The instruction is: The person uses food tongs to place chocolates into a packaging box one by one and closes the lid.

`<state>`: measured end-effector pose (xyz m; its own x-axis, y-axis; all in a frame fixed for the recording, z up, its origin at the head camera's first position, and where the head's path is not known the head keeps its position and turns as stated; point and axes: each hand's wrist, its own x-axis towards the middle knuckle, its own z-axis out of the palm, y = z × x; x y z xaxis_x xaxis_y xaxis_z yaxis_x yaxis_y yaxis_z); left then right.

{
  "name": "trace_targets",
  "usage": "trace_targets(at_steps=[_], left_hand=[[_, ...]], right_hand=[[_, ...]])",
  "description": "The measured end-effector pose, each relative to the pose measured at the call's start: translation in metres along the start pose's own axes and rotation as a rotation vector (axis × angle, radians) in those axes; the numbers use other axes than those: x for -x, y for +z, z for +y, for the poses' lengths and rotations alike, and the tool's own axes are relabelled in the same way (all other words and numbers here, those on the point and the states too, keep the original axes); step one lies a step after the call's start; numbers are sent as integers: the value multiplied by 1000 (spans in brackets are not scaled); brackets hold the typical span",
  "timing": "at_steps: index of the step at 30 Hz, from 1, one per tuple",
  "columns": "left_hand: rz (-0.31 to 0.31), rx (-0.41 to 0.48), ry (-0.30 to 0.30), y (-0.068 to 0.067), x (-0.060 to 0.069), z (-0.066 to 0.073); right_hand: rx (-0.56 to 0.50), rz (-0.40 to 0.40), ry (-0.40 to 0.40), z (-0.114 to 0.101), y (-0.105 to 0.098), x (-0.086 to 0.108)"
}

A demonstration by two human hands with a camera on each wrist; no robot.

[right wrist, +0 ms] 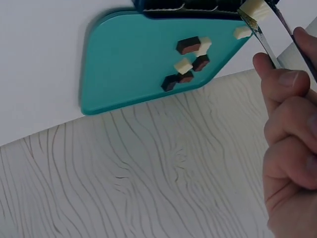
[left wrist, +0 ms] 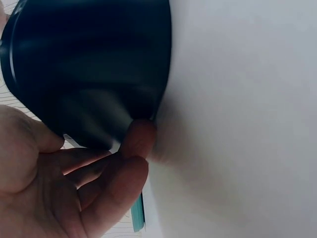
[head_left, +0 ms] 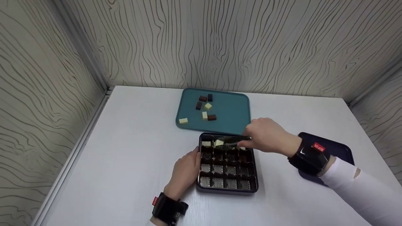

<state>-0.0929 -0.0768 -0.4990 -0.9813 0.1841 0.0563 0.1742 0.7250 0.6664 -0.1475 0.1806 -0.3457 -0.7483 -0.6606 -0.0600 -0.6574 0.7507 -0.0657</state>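
The left hand [head_left: 185,169], fingers relaxed, rests against a divided box [head_left: 227,191]. At its back row, a pale block [head_left: 219,143], probably light and slick, best held by opposite sides, sits between tongs [head_left: 235,138] the right hand [head_left: 267,135]'s fingers grip; contact beneath is unclear.

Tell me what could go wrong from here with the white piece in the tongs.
The white piece is pinched only between the tips of the tongs in the right hand, so it could slip out or drop in crooked. Another white piece lies just to its left in the box; the tongs might nudge it. The left hand touches the box's left side, so a push there could shift it and spoil the aim.
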Motion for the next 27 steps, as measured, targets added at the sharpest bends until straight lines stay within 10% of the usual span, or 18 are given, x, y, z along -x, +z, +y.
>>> trace_targets(at_steps=[7,27], left_hand=[[-26,22,-13,0,0,-4],[-48,88,-32,-6,-1,-6]], right_hand=[[-12,-30,-123,-32,0,1],[96,-95,-150,-68,8,-29]])
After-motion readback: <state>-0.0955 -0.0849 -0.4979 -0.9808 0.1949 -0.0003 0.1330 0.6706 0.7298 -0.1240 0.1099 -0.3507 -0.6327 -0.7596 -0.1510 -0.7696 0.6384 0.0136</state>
